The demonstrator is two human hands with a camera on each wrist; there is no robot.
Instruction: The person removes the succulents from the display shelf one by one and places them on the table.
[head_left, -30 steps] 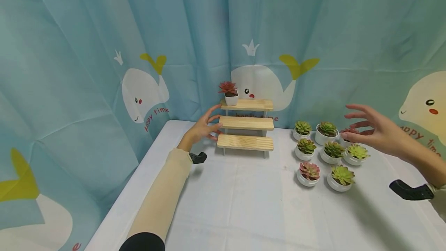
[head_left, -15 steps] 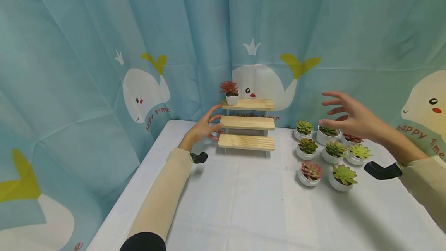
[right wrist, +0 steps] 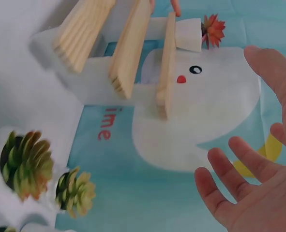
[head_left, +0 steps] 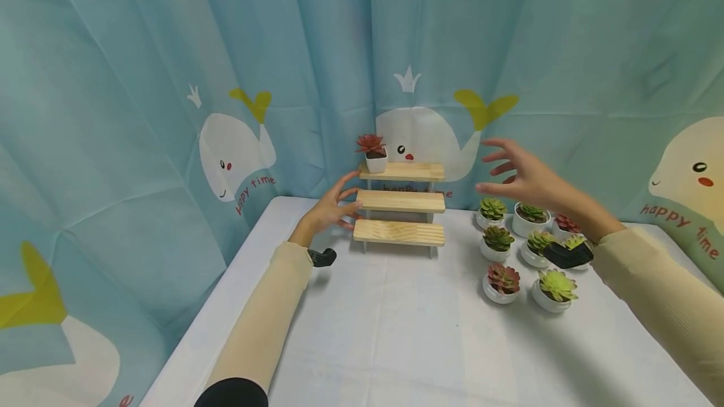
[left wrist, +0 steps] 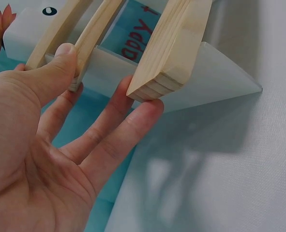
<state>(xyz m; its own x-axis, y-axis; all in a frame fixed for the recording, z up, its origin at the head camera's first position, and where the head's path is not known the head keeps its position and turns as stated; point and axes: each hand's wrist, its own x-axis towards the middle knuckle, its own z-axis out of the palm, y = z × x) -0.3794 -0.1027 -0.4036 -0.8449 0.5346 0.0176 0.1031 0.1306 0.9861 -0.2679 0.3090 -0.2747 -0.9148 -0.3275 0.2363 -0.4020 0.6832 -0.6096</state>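
Observation:
A three-tier wooden display stand (head_left: 401,201) stands at the back of the table, with a red succulent in a square white pot (head_left: 376,159) on its top board, at the left end. My left hand (head_left: 328,211) holds the stand's left side, as the left wrist view shows: the thumb (left wrist: 65,53) lies on the middle board's end and other fingers touch board ends. In the air right of the stand is my right hand (head_left: 528,176), holding nothing, its fingers spread and slightly bent. Below it several potted succulents (head_left: 498,242) are grouped; the right sleeve partly covers some.
Nearest the front of the group are a reddish succulent (head_left: 501,282) and a light green one (head_left: 555,289), both in round white pots. A blue whale-print curtain (head_left: 317,68) hangs directly behind the white-covered table (head_left: 396,325).
My right hand has moved left and slightly up, from above the rear right pots toward the stand. My left hand, the stand and the pots stay where they were.

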